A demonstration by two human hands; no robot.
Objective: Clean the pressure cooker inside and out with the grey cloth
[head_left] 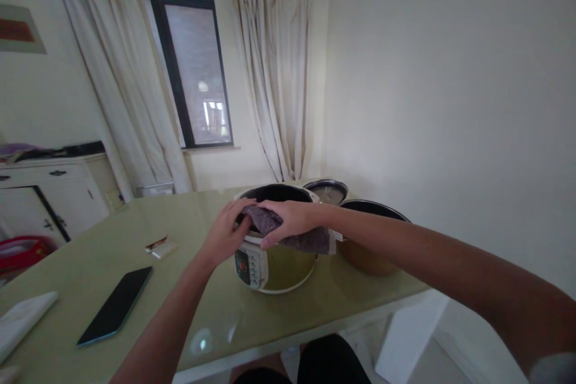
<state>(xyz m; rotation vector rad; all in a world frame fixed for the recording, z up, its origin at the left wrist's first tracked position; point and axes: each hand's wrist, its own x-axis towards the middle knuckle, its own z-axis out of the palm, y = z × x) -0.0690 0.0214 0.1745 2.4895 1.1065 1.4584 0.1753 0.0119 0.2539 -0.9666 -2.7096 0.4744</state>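
Note:
A pressure cooker body with a control panel on its front stands on the table, its dark inside open at the top. A purple-grey cloth lies over its near rim and hangs down the front. My left hand grips the cloth's left end at the rim, fingers curled. My right hand is closed on the cloth just beside it, thumb toward me. The right fingertips are partly hidden by the cloth.
To the right of the cooker sit an inner pot and, behind, a round lid. A dark tablet, small packets and a white object lie on the left of the glossy table. A wall stands close on the right.

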